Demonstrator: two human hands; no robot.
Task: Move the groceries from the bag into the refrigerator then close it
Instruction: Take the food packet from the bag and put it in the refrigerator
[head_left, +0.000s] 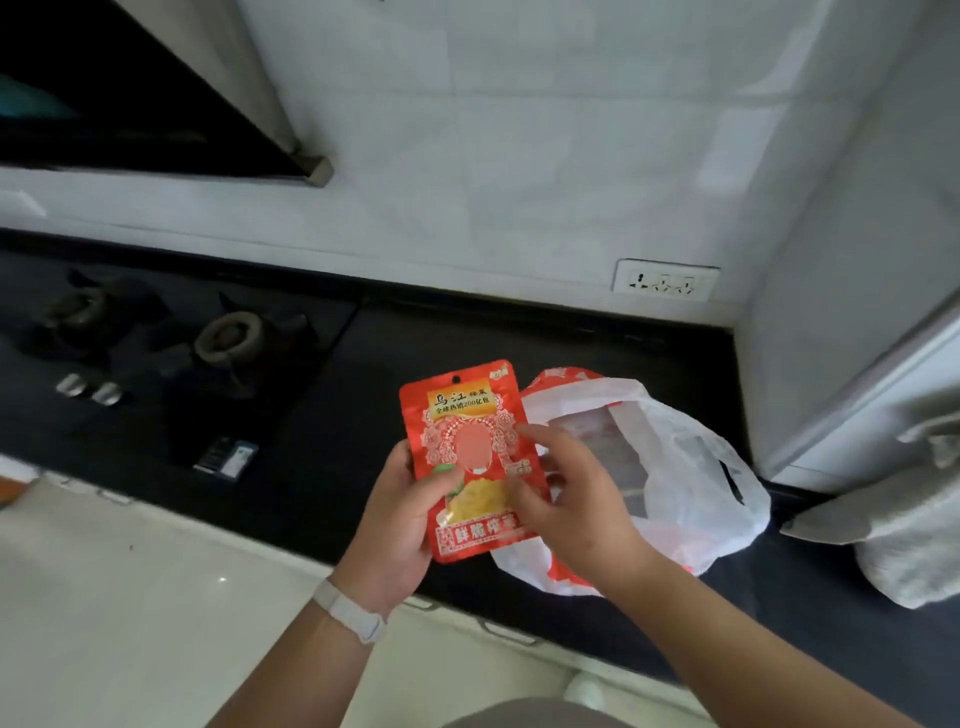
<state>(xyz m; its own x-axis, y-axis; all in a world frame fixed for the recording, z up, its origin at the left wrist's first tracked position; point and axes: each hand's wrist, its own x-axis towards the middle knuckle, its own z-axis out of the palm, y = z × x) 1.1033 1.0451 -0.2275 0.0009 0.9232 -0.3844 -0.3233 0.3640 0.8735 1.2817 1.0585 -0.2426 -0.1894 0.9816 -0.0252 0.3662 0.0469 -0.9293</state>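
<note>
A red snack packet (465, 431) with yellow print stands upright above the black counter's front edge. My left hand (402, 525) grips its lower left side, thumb across the front. My right hand (566, 499) touches the packet's right edge with relaxed, slightly bent fingers. Just behind and to the right lies a white plastic bag (691, 467) on the counter, its mouth open; more red packaging (563, 375) shows through and above it. The refrigerator (857, 291) is the white body at the far right.
A gas hob (171, 343) with two burners and two knobs fills the counter's left part. A range hood (130, 88) hangs above it. A wall socket (666, 280) sits behind the bag. A grey cloth (904, 525) lies at the right. The black counter (467, 338) runs between hob and refrigerator.
</note>
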